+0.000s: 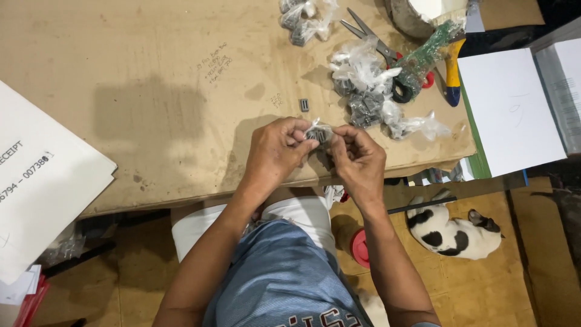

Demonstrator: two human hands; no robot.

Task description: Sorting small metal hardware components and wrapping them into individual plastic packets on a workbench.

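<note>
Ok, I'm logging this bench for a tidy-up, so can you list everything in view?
small plastic packet: one, clear with grey metal parts, pinched between both hands
loose metal part: one, grey, on the cardboard just beyond the hands
plastic bags of parts: a cluster, clear, right of centre; more at the top edge
scissors: one pair, metal blades, top centre
tape roll: one, dark, beside the bags
blue-and-yellow tool handle: one, top right
cardboard-covered table: one, brown
white sheets: a stack at left; one at right
cat: one, white and black, lying on the floor
red lid: one, floor
left hand: fingers closed on the packet
right hand: the same grip
</note>
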